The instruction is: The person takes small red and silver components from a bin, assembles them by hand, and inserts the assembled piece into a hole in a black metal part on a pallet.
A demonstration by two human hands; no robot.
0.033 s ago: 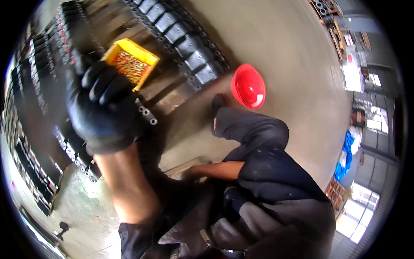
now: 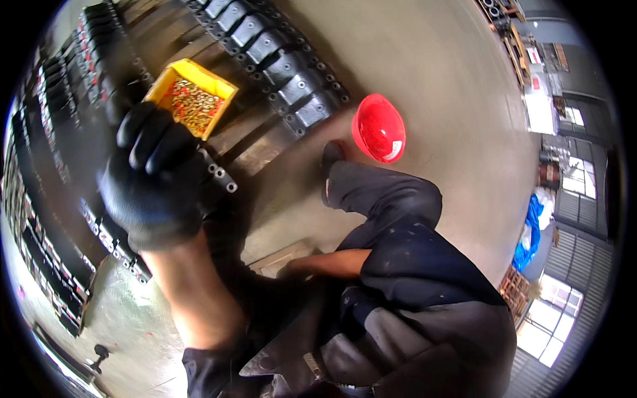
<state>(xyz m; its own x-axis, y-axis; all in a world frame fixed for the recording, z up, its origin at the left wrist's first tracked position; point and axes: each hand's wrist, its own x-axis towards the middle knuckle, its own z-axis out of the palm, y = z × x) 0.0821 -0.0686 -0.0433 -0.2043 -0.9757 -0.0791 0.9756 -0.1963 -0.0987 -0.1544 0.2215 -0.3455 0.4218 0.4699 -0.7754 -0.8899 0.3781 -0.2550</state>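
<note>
My left hand (image 2: 149, 169), in a black glove, is raised at the left with its fingers curled into a fist. Whatever it may hold is hidden behind the fingers and blur. Just beyond it is a yellow bin (image 2: 221, 85) filled with small brass-coloured metal pieces and some red bits. A black metal part with round holes (image 2: 220, 174) shows beside the wrist. My right forearm reaches leftward low in the middle. In shadow there, my right hand (image 2: 289, 268) is near a flat, light brown piece (image 2: 277, 257); its fingers cannot be made out.
A row of black cast metal parts (image 2: 282, 69) lies beyond the bin on wooden boards. More rows (image 2: 60, 259) line the left side. A red bowl-shaped shell (image 2: 378, 128) rests on the floor by my foot (image 2: 333, 156). Pallets (image 2: 516, 56) stand at the far right.
The whole view has shifted slightly, so the bin and red shell appear a little further left. My left hand stays raised and curled; a dark blurred shape by its fingertips shows less now.
</note>
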